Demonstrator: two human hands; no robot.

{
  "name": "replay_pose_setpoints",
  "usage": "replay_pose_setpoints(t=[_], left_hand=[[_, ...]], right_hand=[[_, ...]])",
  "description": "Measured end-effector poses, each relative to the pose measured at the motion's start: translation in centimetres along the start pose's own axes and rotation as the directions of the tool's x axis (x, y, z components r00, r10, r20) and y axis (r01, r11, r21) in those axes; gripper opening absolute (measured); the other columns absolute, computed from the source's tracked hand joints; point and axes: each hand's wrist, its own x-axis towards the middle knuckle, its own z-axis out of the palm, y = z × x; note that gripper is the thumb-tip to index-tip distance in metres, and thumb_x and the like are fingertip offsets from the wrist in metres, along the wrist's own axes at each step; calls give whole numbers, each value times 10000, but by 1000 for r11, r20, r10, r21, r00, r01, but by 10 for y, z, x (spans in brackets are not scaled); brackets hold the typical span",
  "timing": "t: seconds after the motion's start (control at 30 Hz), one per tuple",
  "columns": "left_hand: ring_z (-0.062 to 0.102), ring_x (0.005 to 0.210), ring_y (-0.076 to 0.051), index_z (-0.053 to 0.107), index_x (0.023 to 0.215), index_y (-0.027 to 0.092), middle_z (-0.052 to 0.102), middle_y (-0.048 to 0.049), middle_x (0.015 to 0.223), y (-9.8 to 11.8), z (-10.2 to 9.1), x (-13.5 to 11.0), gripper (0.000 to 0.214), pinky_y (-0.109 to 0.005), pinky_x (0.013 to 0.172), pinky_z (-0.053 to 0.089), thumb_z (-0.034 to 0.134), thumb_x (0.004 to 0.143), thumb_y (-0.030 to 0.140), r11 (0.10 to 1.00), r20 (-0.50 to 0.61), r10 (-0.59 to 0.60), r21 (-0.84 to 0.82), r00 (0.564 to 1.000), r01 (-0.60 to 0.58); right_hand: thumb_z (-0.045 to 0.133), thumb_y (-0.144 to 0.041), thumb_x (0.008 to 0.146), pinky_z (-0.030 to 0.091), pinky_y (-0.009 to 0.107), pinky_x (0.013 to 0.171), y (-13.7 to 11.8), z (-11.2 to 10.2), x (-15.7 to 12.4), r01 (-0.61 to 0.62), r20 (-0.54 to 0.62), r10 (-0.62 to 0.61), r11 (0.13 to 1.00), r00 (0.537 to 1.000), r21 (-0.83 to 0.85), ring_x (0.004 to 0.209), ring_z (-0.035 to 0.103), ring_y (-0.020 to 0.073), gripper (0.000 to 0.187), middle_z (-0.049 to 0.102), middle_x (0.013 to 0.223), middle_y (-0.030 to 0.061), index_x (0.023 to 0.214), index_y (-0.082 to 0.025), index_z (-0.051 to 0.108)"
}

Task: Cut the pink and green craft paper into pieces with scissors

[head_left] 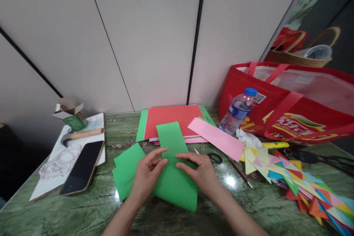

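A long green paper strip [174, 169] lies on the green marble table [83, 210] in front of me. My left hand [146, 175] rests on the strip's left side, fingers pressed together at its middle. My right hand [200, 171] lies on its right side, fingertips pinching the paper near the centre. More green paper pieces [125, 169] lie just left of my left hand. Black-handled scissors [212, 157] lie right behind my right hand.
A stack of red and green sheets [171, 120] and a pink strip [218, 138] lie behind. A water bottle [239, 110] leans on a red bag [290, 99]. Colourful folded paper [304, 186] spreads right. At the left are a phone [83, 167], bead bracelets [59, 162] and a small box [70, 116].
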Motion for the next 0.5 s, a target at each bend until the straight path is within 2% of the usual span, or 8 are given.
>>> replay_pose_setpoints(t=[0.23, 0.5], left_hand=[[483, 480, -122, 645, 927, 168, 571, 21, 546, 0, 0, 0, 317, -212, 451, 339, 638, 681, 367, 999, -3, 34, 13, 999, -34], [461, 466, -114, 633, 970, 173, 539, 37, 518, 0, 0, 0, 349, -208, 449, 325, 641, 679, 365, 1000, 16, 11, -1, 1000, -11]], right_hand=[[671, -227, 719, 516, 303, 692, 0, 0, 0, 1, -10, -1, 1000, 1000, 5, 743, 674, 199, 149, 738, 829, 30, 862, -224, 710], [662, -217, 737, 504, 289, 700, -1, -1, 0, 35, -7, -35, 999, 999, -17, 751, 670, 190, 140, 735, 835, 28, 870, -214, 704]])
